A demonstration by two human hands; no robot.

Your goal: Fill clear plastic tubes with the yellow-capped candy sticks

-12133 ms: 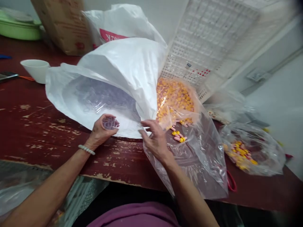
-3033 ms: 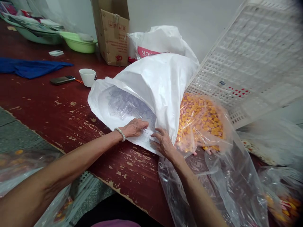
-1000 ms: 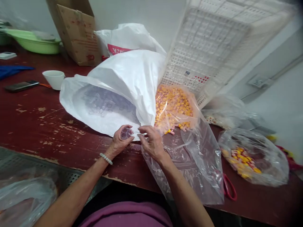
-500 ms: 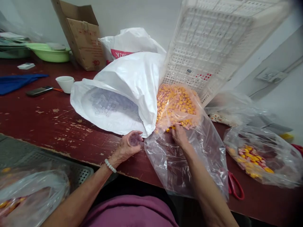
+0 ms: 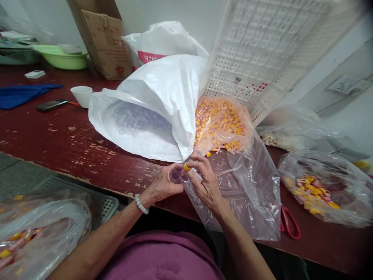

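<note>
My left hand (image 5: 163,186), with a beaded bracelet at the wrist, is closed around small clear plastic tubes (image 5: 175,177). Between the fingertips of my right hand (image 5: 204,182) is a small piece with a yellow cap (image 5: 187,166) and a pinkish body, held against the tubes. Just behind my hands, a white sack (image 5: 163,89) lies open with many clear tubes (image 5: 132,119) inside. A clear plastic bag (image 5: 256,194) with a pile of yellow-capped pink pieces (image 5: 220,120) lies to its right.
A white plastic crate (image 5: 262,50) leans behind the pile. Another bag of pieces (image 5: 316,190) and red scissors (image 5: 290,222) are at the right. A cup (image 5: 82,96), phone (image 5: 52,104), cardboard box (image 5: 105,44) and green basin (image 5: 62,57) stand left. A further bag (image 5: 43,233) is lower left.
My right hand has left the pile and come over to my left hand, now holding a yellow-capped piece. My left hand has moved slightly right with the tubes. The view has shifted a little.
</note>
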